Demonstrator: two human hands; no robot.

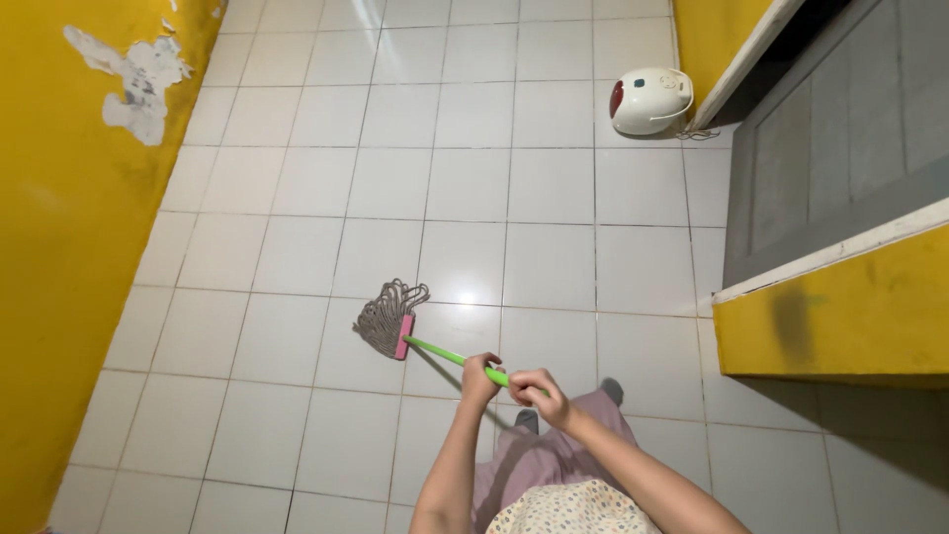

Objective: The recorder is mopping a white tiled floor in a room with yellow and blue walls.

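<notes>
A mop with a bright green handle [440,351], a pink clamp and a grey string head [384,314] rests on the white tiled floor [465,188], its head to the upper left of my hands. My left hand [479,376] is closed around the handle lower down the shaft. Just behind it my right hand [537,393] grips the handle's upper end. Both forearms reach in from the bottom of the view, over a pinkish skirt and a patterned top.
A yellow wall with peeling paint [138,84] runs along the left. A white rice cooker [647,99] sits on the floor at the far right, beside a doorway. A grey step [820,168] and a low yellow wall [840,311] stand at right.
</notes>
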